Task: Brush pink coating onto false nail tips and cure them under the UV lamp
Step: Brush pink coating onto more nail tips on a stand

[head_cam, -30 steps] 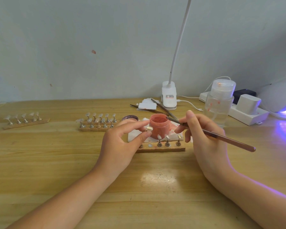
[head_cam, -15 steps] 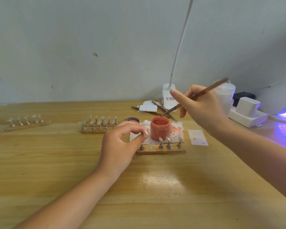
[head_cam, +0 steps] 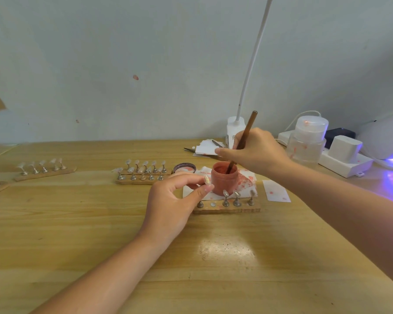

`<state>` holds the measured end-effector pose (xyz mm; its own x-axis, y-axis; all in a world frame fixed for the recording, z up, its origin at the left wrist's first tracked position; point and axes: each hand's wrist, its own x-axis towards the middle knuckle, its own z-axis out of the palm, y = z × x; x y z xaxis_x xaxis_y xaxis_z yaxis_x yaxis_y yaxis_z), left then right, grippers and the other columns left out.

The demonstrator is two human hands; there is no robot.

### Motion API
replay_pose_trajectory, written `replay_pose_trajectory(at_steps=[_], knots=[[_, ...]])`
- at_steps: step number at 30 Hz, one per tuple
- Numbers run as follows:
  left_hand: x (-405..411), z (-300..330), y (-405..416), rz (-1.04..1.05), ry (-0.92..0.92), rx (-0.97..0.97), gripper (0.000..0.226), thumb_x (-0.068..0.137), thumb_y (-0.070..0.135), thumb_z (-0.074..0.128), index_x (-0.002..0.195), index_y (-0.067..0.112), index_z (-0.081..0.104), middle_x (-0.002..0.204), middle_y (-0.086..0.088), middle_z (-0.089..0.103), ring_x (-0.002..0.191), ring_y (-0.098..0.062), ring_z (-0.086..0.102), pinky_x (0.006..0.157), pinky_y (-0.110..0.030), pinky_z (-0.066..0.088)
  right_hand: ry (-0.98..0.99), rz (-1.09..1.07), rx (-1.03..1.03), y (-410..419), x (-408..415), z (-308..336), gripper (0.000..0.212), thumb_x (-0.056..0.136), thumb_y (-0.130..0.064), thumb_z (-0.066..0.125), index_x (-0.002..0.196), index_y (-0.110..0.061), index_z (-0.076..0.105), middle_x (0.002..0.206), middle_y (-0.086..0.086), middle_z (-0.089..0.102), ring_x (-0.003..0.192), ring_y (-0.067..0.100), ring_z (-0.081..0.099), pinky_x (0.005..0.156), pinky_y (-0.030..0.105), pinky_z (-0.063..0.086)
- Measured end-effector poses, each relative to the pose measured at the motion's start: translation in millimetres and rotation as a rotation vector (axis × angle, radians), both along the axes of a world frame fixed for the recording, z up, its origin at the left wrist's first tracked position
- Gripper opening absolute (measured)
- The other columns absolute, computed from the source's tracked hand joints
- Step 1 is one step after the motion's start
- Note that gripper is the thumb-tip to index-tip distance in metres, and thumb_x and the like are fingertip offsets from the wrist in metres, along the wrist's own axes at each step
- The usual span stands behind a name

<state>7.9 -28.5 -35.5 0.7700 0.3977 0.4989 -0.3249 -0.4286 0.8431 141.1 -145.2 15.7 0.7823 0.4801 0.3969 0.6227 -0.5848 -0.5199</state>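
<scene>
An open jar of pink coating (head_cam: pixel 224 177) stands on stained white paper at mid-table. My right hand (head_cam: pixel 256 150) grips a brown brush (head_cam: pixel 244 137) held nearly upright, its tip down inside the jar. My left hand (head_cam: pixel 175 200) pinches a small nail tip on its stand (head_cam: pixel 206 179) between thumb and forefinger, just left of the jar. In front of the jar lies a wooden holder strip (head_cam: pixel 227 208) carrying several metal stands with nail tips. The UV lamp (head_cam: pixel 386 137) glows violet at the far right.
Two more wooden strips of nail tips (head_cam: pixel 143 172) (head_cam: pixel 43 168) lie to the left. The jar lid (head_cam: pixel 184 168) sits behind my left hand. A clear pump bottle (head_cam: pixel 307 141), a white power strip (head_cam: pixel 343 159), a desk lamp base (head_cam: pixel 235 128) and tools stand at the back.
My right hand swung the brush up from a low sideways hold, then tipped it upright and lowered its tip into the jar. My left hand stayed beside the jar holding the nail tip.
</scene>
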Motion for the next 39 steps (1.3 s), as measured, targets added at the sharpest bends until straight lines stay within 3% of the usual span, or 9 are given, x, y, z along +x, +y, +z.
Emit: replay_pose_trajectory(at_steps=[3,7,12,24,29,32,36,39], knots=[[-0.7,0.7,-1.0,0.012,0.009,-0.006,0.016,0.069,0.015,0.075,0.071,0.029,0.068,0.076,0.021,0.068,0.076,0.008,0.059,0.072,0.0,0.037,0.037,-0.024,0.139,-6.2,2.4,6.5,0.043,0.079,-0.043,0.068,0.06,-0.007,0.055,0.049,-0.001,0.05,0.051,0.012,0.049,0.052,0.027,0.038],[-1.8,1.3,-1.6,0.02,0.027,-0.004,0.015,0.07,0.015,0.075,0.07,0.029,0.068,0.072,0.022,0.067,0.076,0.009,0.059,0.07,0.001,0.037,0.144,-0.054,0.227,-14.6,7.6,10.9,0.043,0.079,-0.041,0.068,0.065,-0.001,0.059,0.052,0.004,0.049,0.05,0.013,0.044,0.054,0.027,0.035],[-2.8,1.2,-0.8,0.035,0.052,0.018,0.012,0.072,0.017,0.074,0.07,0.027,0.068,0.073,0.022,0.066,0.08,0.01,0.058,0.072,0.003,0.034,0.231,-0.063,0.283,-21.7,8.8,12.6,0.042,0.08,-0.034,0.068,0.047,-0.015,0.049,0.045,-0.002,0.046,0.046,0.01,0.042,0.049,0.025,0.033],[-1.8,-0.2,-0.2,0.053,0.049,0.04,0.014,0.071,0.018,0.074,0.068,0.029,0.067,0.077,0.023,0.067,0.083,0.013,0.058,0.071,0.005,0.032,0.234,-0.118,0.363,-39.2,13.4,12.8,0.034,0.083,-0.025,0.063,0.053,-0.012,0.053,0.044,-0.003,0.052,0.047,0.006,0.046,0.053,0.023,0.037],[-1.9,0.7,-1.0,0.048,0.041,0.055,0.014,0.07,0.02,0.074,0.068,0.032,0.067,0.08,0.025,0.067,0.084,0.014,0.057,0.072,0.005,0.031,0.269,-0.008,0.626,-43.4,-8.0,7.3,0.033,0.089,-0.032,0.059,0.064,-0.011,0.052,0.044,-0.003,0.061,0.036,0.002,0.045,0.048,0.017,0.041],[-0.9,0.0,-0.9,0.054,0.033,0.078,0.018,0.069,0.018,0.075,0.068,0.034,0.066,0.08,0.027,0.066,0.083,0.013,0.057,0.072,0.004,0.031,0.192,0.174,0.739,-43.5,-34.0,-7.1,0.03,0.09,-0.03,0.056,0.067,-0.011,0.052,0.05,0.001,0.064,0.037,0.008,0.049,0.044,0.016,0.042],[0.7,-1.8,-0.5,0.043,0.001,0.126,0.022,0.072,0.009,0.074,0.07,0.031,0.067,0.075,0.016,0.066,0.073,0.005,0.053,0.07,-0.001,0.035,-0.165,0.265,0.701,-45.3,-58.4,-40.8,0.015,0.092,-0.023,0.054,0.08,-0.022,0.064,0.067,-0.01,0.065,0.062,-0.001,0.059,0.058,0.016,0.046],[1.3,-2.1,-0.8,0.051,-0.01,0.167,0.025,0.071,0.006,0.074,0.07,0.03,0.067,0.072,0.017,0.062,0.069,0.007,0.05,0.068,0.0,0.033,-0.322,0.304,0.639,-44.0,-65.7,-50.0,0.016,0.089,-0.02,0.049,0.087,-0.02,0.065,0.083,-0.014,0.064,0.076,-0.003,0.06,0.068,0.02,0.048]])
